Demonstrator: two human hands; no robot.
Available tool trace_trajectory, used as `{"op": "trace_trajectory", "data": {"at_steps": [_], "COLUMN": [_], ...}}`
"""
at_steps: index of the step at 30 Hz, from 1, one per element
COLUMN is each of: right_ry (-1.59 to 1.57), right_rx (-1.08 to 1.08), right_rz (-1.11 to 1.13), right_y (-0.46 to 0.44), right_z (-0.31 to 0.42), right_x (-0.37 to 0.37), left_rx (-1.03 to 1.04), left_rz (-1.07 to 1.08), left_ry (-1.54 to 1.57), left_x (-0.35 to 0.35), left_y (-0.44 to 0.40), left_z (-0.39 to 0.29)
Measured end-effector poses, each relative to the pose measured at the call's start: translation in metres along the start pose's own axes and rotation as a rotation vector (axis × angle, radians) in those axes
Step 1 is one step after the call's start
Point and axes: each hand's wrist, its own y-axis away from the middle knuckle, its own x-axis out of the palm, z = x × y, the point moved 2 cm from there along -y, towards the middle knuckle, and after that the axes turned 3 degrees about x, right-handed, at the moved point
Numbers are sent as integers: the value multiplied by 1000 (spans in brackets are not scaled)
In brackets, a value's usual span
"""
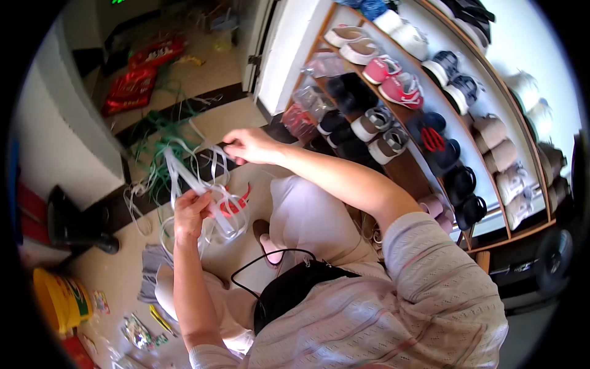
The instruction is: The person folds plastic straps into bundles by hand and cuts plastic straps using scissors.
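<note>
My left hand is closed around a bundle of flat white plastic straps, which hang in loose loops above the floor. Up and to the right, my right hand has its fingers drawn together beside the outer white loops; what lies between the fingertips is too small to make out. A red curved piece shows among the loops next to my left hand. Behind the bundle, a tangle of green straps lies on the floor by the doorway, mixed with some white strands.
A shoe rack with several pairs stands on the right. Red packages lie beyond the doorway. At lower left are a yellow bucket, a yellow-handled cutter and a grey cloth. A black chair-like object stands left.
</note>
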Motion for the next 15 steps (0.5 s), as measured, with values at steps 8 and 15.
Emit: {"op": "trace_trajectory", "data": {"at_steps": [8,15], "right_ry": [552,1097], "right_rx": [166,660], "right_rz": [-719,-555], "right_y": [207,322], "right_z": [-83,-178], "right_x": [-213,-342], "left_rx": [38,72], "left_rz": [-81,-309], "left_ry": [56,-124], "left_x": [-9,-16], "left_y": [-12,5], "left_z": [27,13]}}
